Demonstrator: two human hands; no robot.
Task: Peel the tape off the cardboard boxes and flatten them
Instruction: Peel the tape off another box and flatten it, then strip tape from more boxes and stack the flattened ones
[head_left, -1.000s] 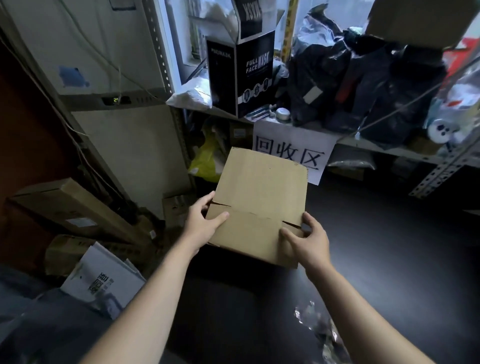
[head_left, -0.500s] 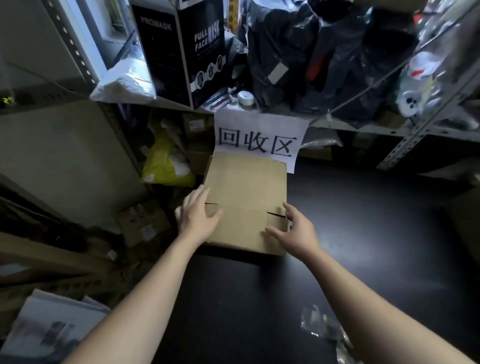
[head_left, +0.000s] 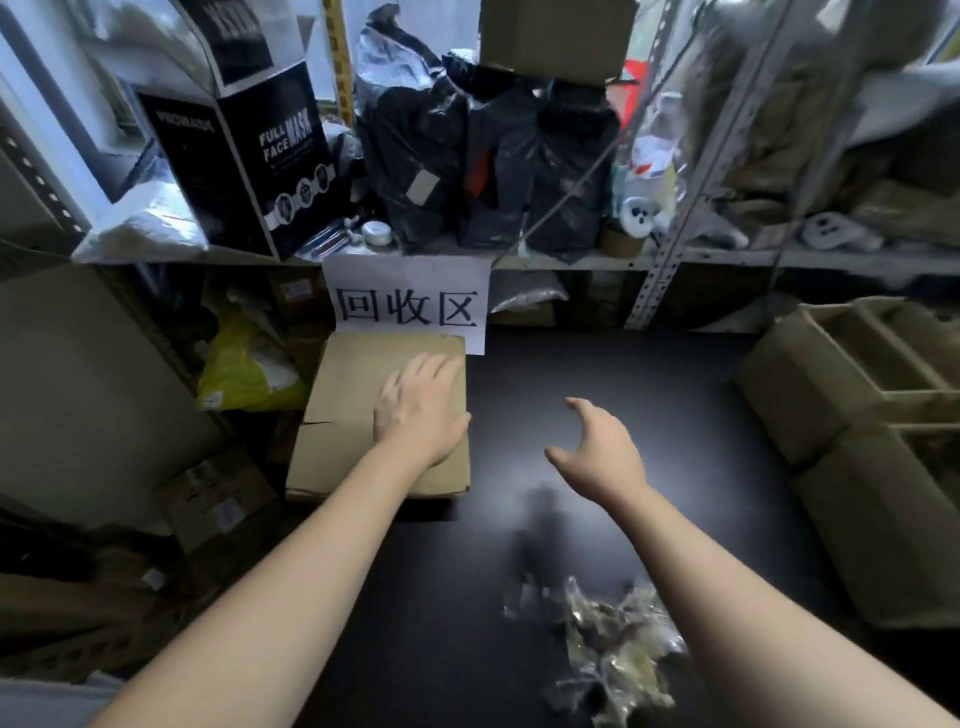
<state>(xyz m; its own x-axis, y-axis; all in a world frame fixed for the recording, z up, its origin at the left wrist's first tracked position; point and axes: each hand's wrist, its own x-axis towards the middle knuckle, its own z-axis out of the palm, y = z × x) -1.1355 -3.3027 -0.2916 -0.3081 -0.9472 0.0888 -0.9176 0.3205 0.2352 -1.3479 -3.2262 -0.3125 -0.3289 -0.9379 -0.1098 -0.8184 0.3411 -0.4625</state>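
Note:
A flattened brown cardboard box lies at the left edge of the dark table, just below a white paper sign. My left hand rests flat on top of it, fingers straight, pressing down. Off the box and to its right, my right hand hovers above the table with relaxed fingers and holds nothing. A crumpled wad of peeled clear tape lies on the table near my right forearm.
Open cardboard boxes with dividers stand at the table's right. A shelf behind holds a black mask box, dark bags and clutter. More boxes and a yellow bag sit low at the left.
The flattened box has been set down at the table's left edge. My left hand moved onto its top. My right hand let go and drew away to the right.

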